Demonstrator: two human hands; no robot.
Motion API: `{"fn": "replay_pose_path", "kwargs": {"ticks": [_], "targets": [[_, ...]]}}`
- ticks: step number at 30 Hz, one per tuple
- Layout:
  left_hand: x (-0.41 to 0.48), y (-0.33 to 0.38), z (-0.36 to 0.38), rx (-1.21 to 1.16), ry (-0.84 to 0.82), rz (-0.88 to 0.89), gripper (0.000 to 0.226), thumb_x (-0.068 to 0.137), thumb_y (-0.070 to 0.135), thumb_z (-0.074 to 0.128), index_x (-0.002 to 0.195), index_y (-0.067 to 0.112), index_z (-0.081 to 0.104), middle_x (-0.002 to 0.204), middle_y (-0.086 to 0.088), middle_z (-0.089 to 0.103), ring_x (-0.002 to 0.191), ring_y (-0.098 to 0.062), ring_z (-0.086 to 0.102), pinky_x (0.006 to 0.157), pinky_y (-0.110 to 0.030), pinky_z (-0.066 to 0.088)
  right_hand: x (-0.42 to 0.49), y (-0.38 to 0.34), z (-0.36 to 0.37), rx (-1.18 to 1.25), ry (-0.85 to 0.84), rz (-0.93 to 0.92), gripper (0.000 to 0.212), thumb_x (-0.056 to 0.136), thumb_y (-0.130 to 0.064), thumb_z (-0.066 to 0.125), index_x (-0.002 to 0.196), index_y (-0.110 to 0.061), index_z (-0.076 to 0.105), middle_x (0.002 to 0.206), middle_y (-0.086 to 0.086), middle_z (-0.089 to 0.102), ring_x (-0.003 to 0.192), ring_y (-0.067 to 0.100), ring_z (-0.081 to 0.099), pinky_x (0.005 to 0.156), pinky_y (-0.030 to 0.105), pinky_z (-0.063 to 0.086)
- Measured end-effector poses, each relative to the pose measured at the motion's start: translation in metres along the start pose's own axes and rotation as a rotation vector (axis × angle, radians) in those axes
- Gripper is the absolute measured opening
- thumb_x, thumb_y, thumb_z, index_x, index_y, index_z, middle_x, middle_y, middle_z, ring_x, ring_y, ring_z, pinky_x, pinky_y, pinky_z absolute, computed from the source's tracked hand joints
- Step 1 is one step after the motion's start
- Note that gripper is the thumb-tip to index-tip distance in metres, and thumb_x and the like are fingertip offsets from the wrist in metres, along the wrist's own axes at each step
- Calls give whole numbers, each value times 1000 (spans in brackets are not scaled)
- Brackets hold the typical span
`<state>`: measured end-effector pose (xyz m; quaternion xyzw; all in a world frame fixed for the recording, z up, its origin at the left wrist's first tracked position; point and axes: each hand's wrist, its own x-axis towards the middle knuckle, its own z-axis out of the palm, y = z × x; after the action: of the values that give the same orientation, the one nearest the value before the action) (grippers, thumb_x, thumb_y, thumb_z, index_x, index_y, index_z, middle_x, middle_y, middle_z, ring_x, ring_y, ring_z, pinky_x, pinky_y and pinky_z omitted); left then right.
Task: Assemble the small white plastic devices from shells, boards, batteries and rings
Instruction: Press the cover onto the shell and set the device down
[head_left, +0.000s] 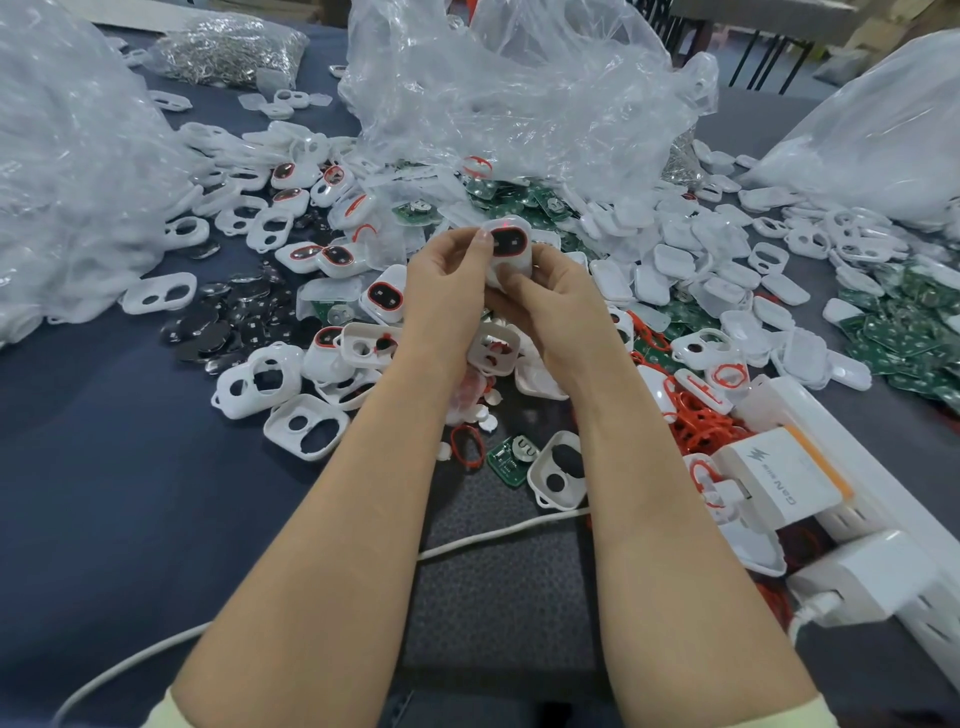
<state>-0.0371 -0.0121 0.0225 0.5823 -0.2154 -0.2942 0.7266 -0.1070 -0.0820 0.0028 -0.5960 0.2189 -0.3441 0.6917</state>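
Fingers: left fingers (475, 249) and right fingers (519, 285) both pinch the device (508, 240).
Device: upright, raised above the tabletop (130, 467), over scattered shells (311, 407) and boards (504, 465).
Rings (696, 421): red heap at right.

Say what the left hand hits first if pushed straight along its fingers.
The left hand grips the white device; past that, probably the green boards on the table, though depth is unclear.

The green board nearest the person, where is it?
Head view, centre: the green board lies on the table between the forearms, a red ring left of it, a white shell right.
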Motion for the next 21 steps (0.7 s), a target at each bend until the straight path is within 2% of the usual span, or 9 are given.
{"fn": "replay_pose_path", "kwargs": {"ticks": [5, 9, 12, 17, 19, 21], "targets": [[1, 0, -1, -9, 8, -3, 11, 98, 17, 54, 92, 17, 64, 97, -11, 67, 92, -24, 62, 96, -51, 50, 0, 1, 1, 27, -6, 3, 22, 94, 7, 48, 96, -10, 62, 90, 6, 71, 86, 17, 71, 80, 26, 56], [1, 0, 0, 5, -2, 3, 12, 98, 17, 53, 101, 11, 63, 104, -18, 67, 94, -28, 61, 97, -54, 49, 1, 1, 0, -6, 2, -2, 20, 95, 6, 48, 98, -9, 62, 93, 7, 70, 87, 17, 71, 82, 27, 57], [1, -1, 0, -5, 4, 5, 11, 98, 16, 53, 99, 12, 63, 102, -16, 67, 94, -28, 61, 97, -53, 49, 1, 0, 1, 5, 1, 3, 23, 94, 7, 47, 97, -10, 62, 91, 6, 71, 86, 16, 71, 79, 25, 56], [0, 0, 2, 4, -3, 40, 12, 98, 16, 52, 101, 11, 63, 108, -18, 68, 105, -36, 64, 95, -51, 51, 1, 0, -2, -43, 31, -8, 19, 94, 5, 49, 105, -5, 60, 97, 10, 70, 91, 21, 70, 84, 30, 56], [-1, 2, 3, 22, 9, 86, 12, 99, 15, 52, 102, 12, 63, 105, -14, 69, 103, -30, 65, 93, -44, 53, 0, -2, -1, -15, 13, -13, 19, 95, 3, 49, 108, -5, 60, 97, 9, 70, 91, 20, 70, 82, 29, 55], [-1, 7, 2, 41, 48, 152, 12, 99, 15, 52, 101, 11, 63, 95, -4, 68, 93, -17, 66, 89, -34, 54, -1, -7, 3, 25, -41, -19, 19, 97, -1, 48, 111, -5, 61, 98, 8, 71, 92, 18, 69, 81, 27, 54]]}}
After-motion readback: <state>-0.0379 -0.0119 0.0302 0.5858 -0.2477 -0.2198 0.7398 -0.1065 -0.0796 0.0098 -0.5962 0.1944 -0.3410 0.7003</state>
